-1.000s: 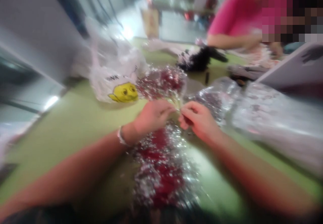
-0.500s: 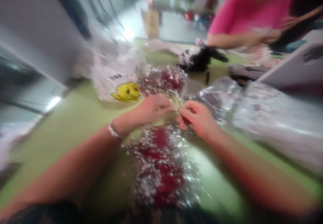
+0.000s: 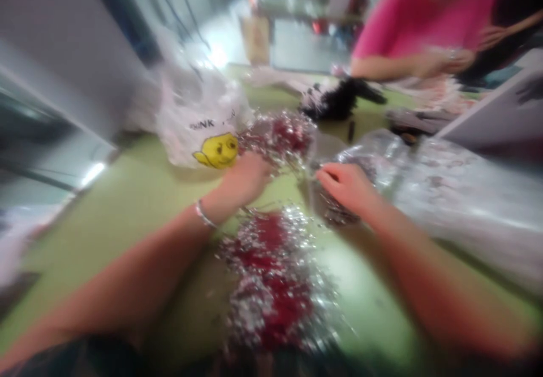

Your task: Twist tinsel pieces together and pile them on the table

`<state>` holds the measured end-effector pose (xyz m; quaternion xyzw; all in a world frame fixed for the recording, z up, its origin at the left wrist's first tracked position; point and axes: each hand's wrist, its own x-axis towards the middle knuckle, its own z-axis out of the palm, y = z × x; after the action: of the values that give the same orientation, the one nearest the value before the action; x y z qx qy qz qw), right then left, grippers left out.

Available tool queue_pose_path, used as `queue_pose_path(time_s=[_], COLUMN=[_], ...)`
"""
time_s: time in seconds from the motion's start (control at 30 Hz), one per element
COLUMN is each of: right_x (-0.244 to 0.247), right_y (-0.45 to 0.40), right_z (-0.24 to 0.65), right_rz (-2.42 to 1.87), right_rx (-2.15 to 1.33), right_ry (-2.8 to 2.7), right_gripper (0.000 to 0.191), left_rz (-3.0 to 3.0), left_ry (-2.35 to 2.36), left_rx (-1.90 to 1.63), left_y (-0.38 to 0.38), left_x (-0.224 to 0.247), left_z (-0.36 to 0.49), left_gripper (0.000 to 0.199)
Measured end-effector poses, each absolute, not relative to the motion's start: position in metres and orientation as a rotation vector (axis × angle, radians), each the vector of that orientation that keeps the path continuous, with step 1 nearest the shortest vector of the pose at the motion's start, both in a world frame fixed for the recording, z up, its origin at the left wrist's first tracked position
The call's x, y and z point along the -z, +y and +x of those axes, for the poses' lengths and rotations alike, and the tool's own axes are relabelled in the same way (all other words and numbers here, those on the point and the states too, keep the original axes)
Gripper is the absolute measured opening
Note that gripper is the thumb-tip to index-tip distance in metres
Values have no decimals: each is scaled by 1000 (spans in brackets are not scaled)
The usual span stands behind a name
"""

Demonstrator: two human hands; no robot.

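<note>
My left hand [image 3: 250, 174] reaches to the near edge of the far bundle of silver and red tinsel [image 3: 292, 133]. Its fingers are blurred and mostly turned away, so their grip is unclear. My right hand [image 3: 350, 187] is over a clear plastic bag [image 3: 339, 210] with dark, shiny strands in it. Thumb and forefinger are curled together there, and I cannot make out what lies between them. Closer to me, a longer strip of silver tinsel with a dark red middle [image 3: 271, 264] lies on the green table [image 3: 169, 196], untouched by either hand.
A white carrier bag [image 3: 199, 111] with a yellow face stands at the back left. Large clear plastic packaging [image 3: 466, 196] covers the right side. Black fluffy material [image 3: 339, 98] lies farther back, near a person in a pink top [image 3: 416, 20].
My hands, close together over the gap between the tinsel pieces before, have parted. The left moved left toward the far bundle, the right moved right over the clear bag.
</note>
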<state>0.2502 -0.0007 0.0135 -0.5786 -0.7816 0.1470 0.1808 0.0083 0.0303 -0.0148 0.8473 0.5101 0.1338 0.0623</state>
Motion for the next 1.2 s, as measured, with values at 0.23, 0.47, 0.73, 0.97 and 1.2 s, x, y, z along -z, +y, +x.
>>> queue_pose_path(time_s=[0.23, 0.47, 0.73, 0.97, 1.2], right_x=[-3, 1, -15, 2, 15], right_y=[9, 6, 10, -6, 3], right_z=[259, 250, 261, 236, 238], right_rz=[-1831, -1845, -1808, -1953, -1957], right_rx=[-91, -88, -136, 11, 32], right_ry=[-2478, -2496, -2423, -2469, -2391], right_gripper=[18, 24, 22, 26, 22], left_rz=[2608, 2823, 2614, 1736, 1478], left_ry=[1500, 1432, 1283, 1245, 1163], left_rx=[-460, -416, -703, -1335, -1405], left_y=[34, 38, 47, 52, 48], left_x=[5, 16, 20, 20, 7], left_z=[-1, 15, 15, 6, -1], left_gripper=[21, 23, 20, 12, 17])
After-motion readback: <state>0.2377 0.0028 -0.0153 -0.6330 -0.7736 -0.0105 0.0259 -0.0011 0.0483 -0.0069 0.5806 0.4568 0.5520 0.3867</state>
